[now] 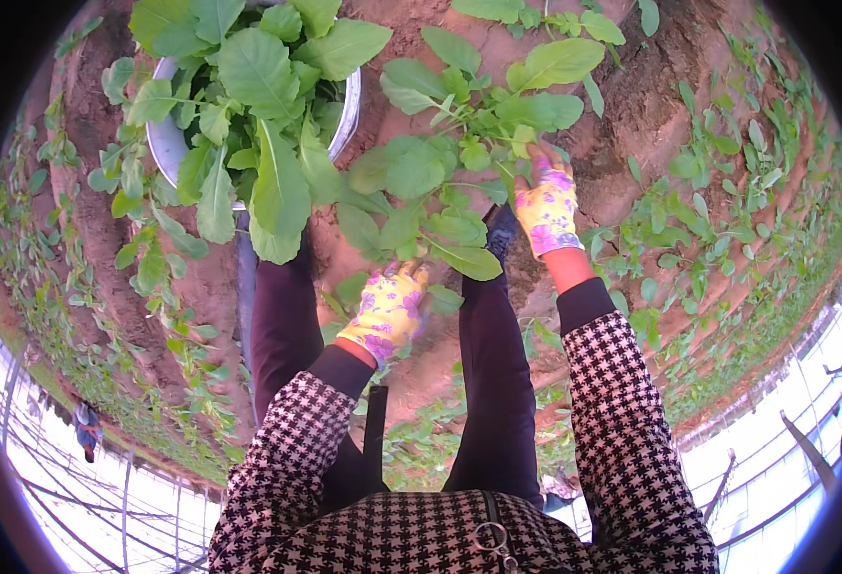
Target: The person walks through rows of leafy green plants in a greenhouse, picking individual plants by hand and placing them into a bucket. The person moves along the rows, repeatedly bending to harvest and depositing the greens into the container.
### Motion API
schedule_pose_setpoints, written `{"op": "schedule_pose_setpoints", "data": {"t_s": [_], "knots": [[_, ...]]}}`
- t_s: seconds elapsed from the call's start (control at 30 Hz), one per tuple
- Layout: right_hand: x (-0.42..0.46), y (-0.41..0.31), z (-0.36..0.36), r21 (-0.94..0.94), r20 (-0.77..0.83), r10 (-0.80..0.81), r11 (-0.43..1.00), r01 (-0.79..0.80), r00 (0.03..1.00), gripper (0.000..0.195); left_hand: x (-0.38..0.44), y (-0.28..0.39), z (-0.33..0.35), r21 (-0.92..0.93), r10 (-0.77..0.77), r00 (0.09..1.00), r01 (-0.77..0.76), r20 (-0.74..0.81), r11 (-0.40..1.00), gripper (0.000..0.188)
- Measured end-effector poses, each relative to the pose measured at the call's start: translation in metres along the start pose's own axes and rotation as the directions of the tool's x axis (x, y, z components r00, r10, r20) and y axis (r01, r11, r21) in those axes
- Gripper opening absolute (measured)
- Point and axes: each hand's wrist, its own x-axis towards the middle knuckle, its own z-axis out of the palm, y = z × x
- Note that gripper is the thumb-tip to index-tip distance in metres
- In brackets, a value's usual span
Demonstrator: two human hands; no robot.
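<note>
Both my hands wear yellow work gloves with a pink and purple flower print. My left hand [386,307] is low between my legs, its fingertips at the lower leaves of a broad-leaved green plant [417,168]. My right hand [548,204] is at the right side of the leafy greens [535,107], fingers pointing up among the stems. Leaves partly cover the fingertips of both hands, so any grip is hidden. Ahead on the left stands a whitish bucket [352,107] heaped with large-leaved greens [256,79].
Rows of low green plants [686,222] run over reddish-brown soil [607,154] on both sides. My dark shoe [501,233] is close to the plant, just left of my right hand. At the lower left, another person [88,430] appears far off near a framed structure [127,502].
</note>
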Motion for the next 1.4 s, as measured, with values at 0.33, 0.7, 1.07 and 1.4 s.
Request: {"op": "schedule_pose_setpoints", "data": {"t_s": [0.33,0.7,1.07,1.4], "knots": [[-0.024,-0.008,0.009,0.225,0.015,0.223,0.949,-0.221,0.975,0.039,0.015,0.005,-0.01,0.098,0.11,0.993,-0.113,0.031,0.989,0.039],[0.045,-0.049,-0.033,0.025,-0.242,-0.318,0.942,0.334,0.917,0.017,0.024,0.008,-0.023,0.086,0.163,0.978,-0.153,-0.129,0.984,0.039],[0.072,-0.023,0.005,-0.379,0.465,0.086,0.919,0.11,0.881,0.019,0.025,0.011,-0.02,0.044,0.114,0.989,-0.111,-0.089,0.993,0.037],[0.024,-0.016,0.037,-0.299,0.413,-0.015,0.942,0.151,0.91,0.014,0.027,0.012,-0.025,0.044,0.11,0.992,-0.107,-0.056,0.993,0.042]]}}
